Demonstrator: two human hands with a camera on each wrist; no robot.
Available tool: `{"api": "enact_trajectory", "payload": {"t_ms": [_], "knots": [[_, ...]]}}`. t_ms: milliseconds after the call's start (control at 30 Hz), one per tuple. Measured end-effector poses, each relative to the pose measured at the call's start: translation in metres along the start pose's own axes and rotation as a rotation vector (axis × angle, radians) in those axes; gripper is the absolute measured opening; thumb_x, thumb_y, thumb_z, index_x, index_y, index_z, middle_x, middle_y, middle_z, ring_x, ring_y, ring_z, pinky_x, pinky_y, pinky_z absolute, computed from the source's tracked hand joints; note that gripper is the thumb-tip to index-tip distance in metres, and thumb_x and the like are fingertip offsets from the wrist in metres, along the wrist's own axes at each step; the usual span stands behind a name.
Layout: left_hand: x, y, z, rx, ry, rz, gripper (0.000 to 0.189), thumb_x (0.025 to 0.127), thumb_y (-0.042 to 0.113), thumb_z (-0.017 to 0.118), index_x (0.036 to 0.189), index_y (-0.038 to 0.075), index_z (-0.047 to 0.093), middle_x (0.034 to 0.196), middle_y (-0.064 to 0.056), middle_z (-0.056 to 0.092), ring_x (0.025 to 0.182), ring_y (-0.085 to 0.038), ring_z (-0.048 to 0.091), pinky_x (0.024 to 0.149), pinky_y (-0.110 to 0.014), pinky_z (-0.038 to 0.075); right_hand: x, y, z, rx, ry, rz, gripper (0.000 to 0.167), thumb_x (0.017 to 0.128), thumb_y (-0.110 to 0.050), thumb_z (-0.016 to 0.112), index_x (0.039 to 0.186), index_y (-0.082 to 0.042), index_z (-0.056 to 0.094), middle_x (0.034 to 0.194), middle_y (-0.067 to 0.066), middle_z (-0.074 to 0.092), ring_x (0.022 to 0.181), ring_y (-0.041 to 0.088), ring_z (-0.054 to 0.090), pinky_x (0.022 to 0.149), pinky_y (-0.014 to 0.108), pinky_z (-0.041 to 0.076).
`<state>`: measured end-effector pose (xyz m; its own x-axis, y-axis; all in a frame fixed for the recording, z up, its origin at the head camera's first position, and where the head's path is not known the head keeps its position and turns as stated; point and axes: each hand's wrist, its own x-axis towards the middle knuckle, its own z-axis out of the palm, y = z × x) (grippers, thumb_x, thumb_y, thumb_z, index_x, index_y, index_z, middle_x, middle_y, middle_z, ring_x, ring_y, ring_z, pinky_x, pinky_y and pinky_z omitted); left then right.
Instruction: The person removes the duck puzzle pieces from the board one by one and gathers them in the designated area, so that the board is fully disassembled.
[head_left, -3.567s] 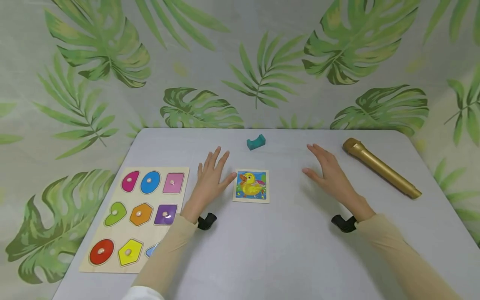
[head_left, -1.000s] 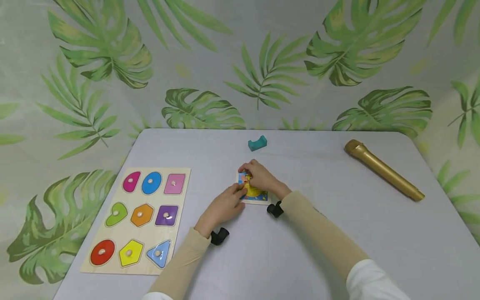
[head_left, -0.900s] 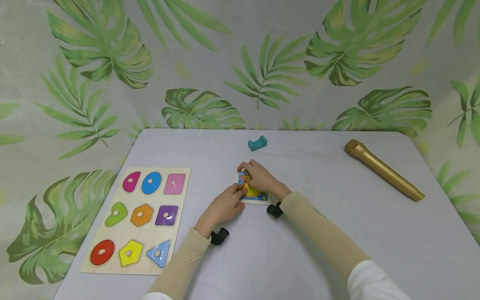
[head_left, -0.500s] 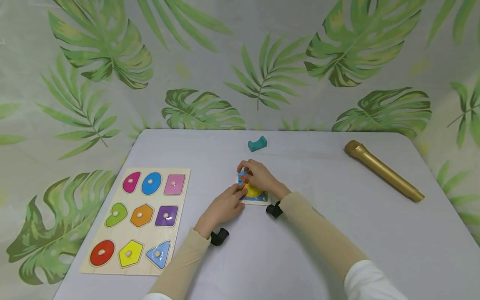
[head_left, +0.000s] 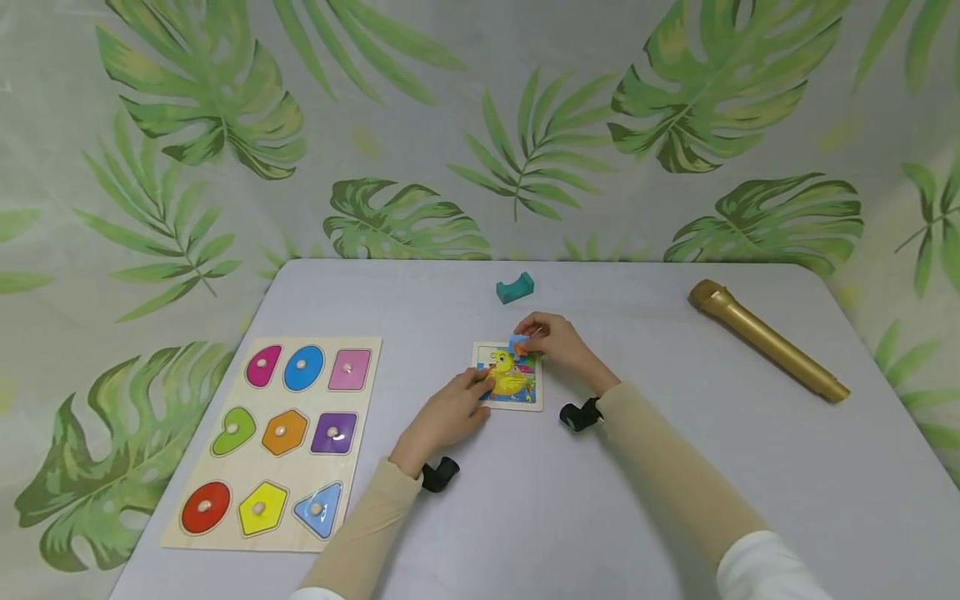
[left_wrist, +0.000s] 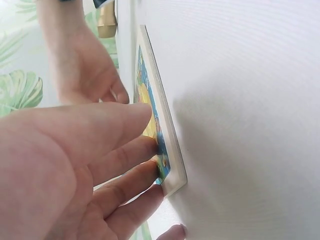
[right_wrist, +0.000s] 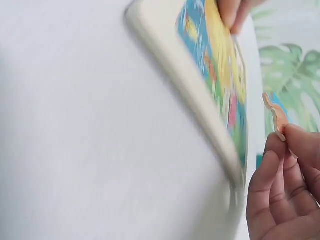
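Observation:
A small square duck jigsaw puzzle in a pale wooden frame lies on the table, and its upper left corner shows bare wood. My right hand pinches a blue and orange puzzle piece between thumb and fingers, raised over the board's upper right. The fingers of my left hand are extended and press on the board's lower left. In the left wrist view, the left thumb and fingers cover part of the duck picture.
To the left lies a wooden shape board with several coloured knobbed shapes. A teal block with a curved notch sits behind the puzzle. At the right lies a gold microphone. A leaf-print cloth hangs behind the table.
Both hands came in from apart to the puzzle. The right hand has lifted the upper left piece and moved right with it, while the left hand has stayed on the board.

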<state>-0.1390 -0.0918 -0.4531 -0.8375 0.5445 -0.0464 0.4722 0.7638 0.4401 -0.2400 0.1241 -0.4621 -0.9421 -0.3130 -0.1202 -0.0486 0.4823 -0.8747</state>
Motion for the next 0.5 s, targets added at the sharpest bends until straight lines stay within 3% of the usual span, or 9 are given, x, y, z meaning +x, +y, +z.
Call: {"api": "enact_trajectory", "payload": {"t_ms": [267,500], "knots": [[-0.001,0.002,0.000,-0.009,0.012,0.001,0.046,0.095,0.015,0.060,0.136,-0.003,0.050,0.143,-0.017,0.042,0.130,-0.031,0.041,0.106,-0.040,0.034,-0.017,0.024,-0.043,0.006,0.062,0.073,0.023,0.086,-0.002,0.063,0.108,0.003,0.064,0.099,0.015,0.062,0.075,0.020,0.057,0.065,0.026,0.049],[-0.001,0.002,0.001,-0.014,0.013,-0.005,0.046,0.095,0.015,0.060,0.136,-0.003,0.050,0.142,-0.017,0.043,0.130,-0.031,0.041,0.106,-0.039,0.034,-0.027,0.034,-0.061,-0.051,0.085,0.060,0.021,0.083,0.001,0.062,0.104,0.005,0.064,0.094,0.015,0.062,0.073,0.020,0.056,0.064,0.026,0.049]]}}
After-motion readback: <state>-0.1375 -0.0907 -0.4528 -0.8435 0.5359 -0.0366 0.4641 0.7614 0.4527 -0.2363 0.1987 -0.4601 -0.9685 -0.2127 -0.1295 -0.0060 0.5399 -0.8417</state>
